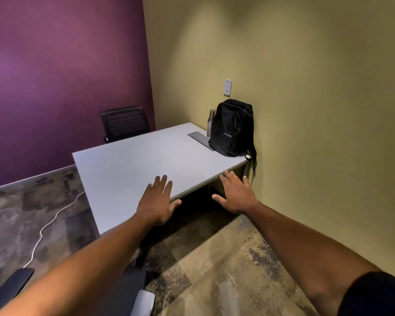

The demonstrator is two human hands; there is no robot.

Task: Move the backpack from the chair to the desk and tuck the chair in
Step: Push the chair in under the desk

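Observation:
A black backpack [232, 128] stands upright on the far right corner of the white desk [128, 169], leaning against the yellow wall. Both my arms reach forward. My left hand [157, 201] hovers over the desk's near edge, fingers spread and empty. To its right, my right hand [236, 195] is held in front of the desk's edge, also spread and holding nothing. Parts of a dark chair [132, 286] show at the bottom left under my left arm, outside the desk: an armrest [12, 286] and a seat edge.
A metal bottle [211, 123] stands beside the backpack, behind a grey cable hatch [200, 139]. A second black chair [124, 123] sits at the desk's far side by the purple wall. A white cable [48, 224] runs across the carpet at left.

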